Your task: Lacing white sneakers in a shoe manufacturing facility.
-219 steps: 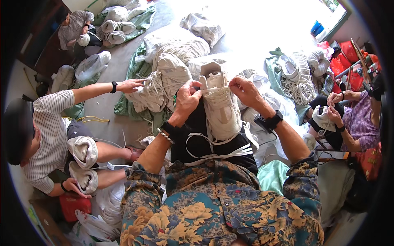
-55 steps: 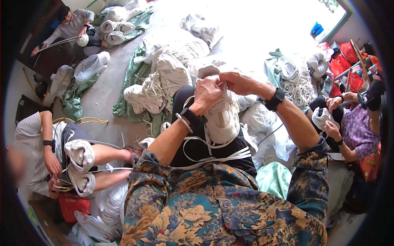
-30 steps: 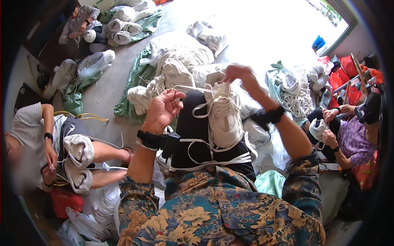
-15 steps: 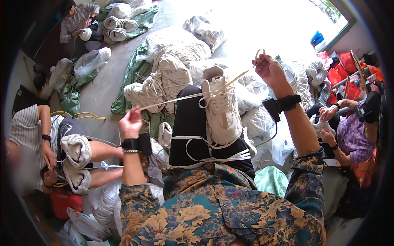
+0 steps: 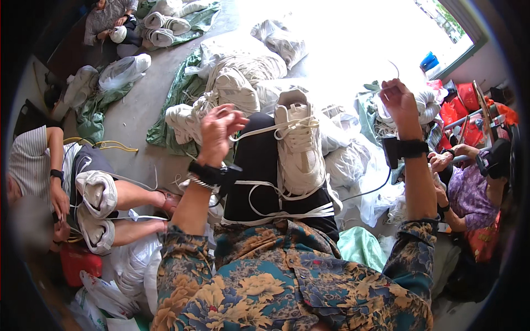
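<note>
A beige lace-up sneaker point(image 5: 301, 146) rests on my thighs, its toe toward me and its opening away. Loose white shoelace point(image 5: 259, 132) trails from its upper eyelets to the left, ending close beside my left hand point(image 5: 217, 132). The fingers of that hand are apart, and I see no grip on the lace. Raised to the right of the shoe, my right hand point(image 5: 398, 105) has its fingers curled together. A thin lace tip point(image 5: 395, 67) shows just above them; the rest is lost in glare. More white laces point(image 5: 287, 212) lie across my lap.
Beige shoes point(image 5: 234, 91) and laces are heaped ahead on green sacking point(image 5: 171, 118). Plastic bags point(image 5: 359, 171) lie right of my knees. Co-workers sit at left point(image 5: 38, 165), right point(image 5: 475, 187) and far left point(image 5: 110, 25). A black cable point(image 5: 370, 190) runs from my right wristband.
The taut lace between my hands has gone slack. My left hand has moved up and right toward the shoe with its fingers spreading; my right hand has moved outward to the right.
</note>
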A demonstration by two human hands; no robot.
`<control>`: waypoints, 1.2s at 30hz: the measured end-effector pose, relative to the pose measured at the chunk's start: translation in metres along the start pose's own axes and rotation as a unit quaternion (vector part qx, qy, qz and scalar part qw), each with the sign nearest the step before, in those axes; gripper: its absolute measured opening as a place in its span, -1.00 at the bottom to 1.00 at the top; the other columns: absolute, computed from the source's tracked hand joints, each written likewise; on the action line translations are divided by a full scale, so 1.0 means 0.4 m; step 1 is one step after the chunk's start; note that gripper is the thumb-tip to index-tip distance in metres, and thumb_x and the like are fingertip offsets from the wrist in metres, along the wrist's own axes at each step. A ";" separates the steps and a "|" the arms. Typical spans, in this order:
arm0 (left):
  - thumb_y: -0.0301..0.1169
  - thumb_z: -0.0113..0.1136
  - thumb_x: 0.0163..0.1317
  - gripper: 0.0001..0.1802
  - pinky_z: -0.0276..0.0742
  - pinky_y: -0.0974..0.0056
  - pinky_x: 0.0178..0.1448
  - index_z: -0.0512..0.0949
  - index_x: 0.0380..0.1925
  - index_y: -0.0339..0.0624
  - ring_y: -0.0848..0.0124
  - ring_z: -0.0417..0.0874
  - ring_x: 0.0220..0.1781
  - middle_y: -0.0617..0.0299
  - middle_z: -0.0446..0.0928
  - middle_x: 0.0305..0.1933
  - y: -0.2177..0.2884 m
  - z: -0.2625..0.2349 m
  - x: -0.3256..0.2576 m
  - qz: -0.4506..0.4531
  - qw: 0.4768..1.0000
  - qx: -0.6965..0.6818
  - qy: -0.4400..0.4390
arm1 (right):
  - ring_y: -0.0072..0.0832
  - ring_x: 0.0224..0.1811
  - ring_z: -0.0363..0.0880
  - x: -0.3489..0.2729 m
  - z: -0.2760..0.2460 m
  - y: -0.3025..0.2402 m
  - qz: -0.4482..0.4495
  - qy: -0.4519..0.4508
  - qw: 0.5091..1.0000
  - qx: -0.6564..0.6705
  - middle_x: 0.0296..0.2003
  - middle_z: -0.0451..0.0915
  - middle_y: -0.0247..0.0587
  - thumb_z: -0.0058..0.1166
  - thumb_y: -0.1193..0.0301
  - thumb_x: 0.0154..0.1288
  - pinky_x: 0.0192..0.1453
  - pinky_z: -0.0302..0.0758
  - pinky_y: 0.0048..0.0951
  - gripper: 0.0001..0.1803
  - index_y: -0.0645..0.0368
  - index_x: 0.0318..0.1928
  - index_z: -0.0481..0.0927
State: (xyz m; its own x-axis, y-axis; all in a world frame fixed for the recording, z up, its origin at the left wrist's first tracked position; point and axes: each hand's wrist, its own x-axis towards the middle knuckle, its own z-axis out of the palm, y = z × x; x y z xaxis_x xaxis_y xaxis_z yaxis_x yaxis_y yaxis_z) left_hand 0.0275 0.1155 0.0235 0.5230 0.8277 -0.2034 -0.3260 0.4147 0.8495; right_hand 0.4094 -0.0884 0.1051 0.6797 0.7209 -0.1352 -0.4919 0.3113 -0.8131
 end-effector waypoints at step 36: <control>-0.52 -0.03 -0.12 -0.88 0.48 0.06 -0.37 0.43 -0.49 -0.22 0.04 0.57 -0.45 -0.01 0.51 -0.56 -0.144 0.162 -0.032 0.319 0.703 0.628 -0.101 | -0.35 -0.35 0.54 0.007 -0.073 0.021 0.014 0.001 0.999 0.031 -0.50 0.52 -0.25 -0.24 0.39 0.34 -0.28 0.47 -0.39 -0.77 0.19 -0.41 0.43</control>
State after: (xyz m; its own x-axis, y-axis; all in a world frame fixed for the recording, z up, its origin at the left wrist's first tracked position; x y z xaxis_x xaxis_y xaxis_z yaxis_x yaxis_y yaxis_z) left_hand 0.0904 0.0564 0.0086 0.7286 0.5704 0.3792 0.3408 -0.7821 0.5217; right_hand 0.4231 -0.1019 0.0812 0.6656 0.7293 -0.1585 -0.5434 0.3280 -0.7728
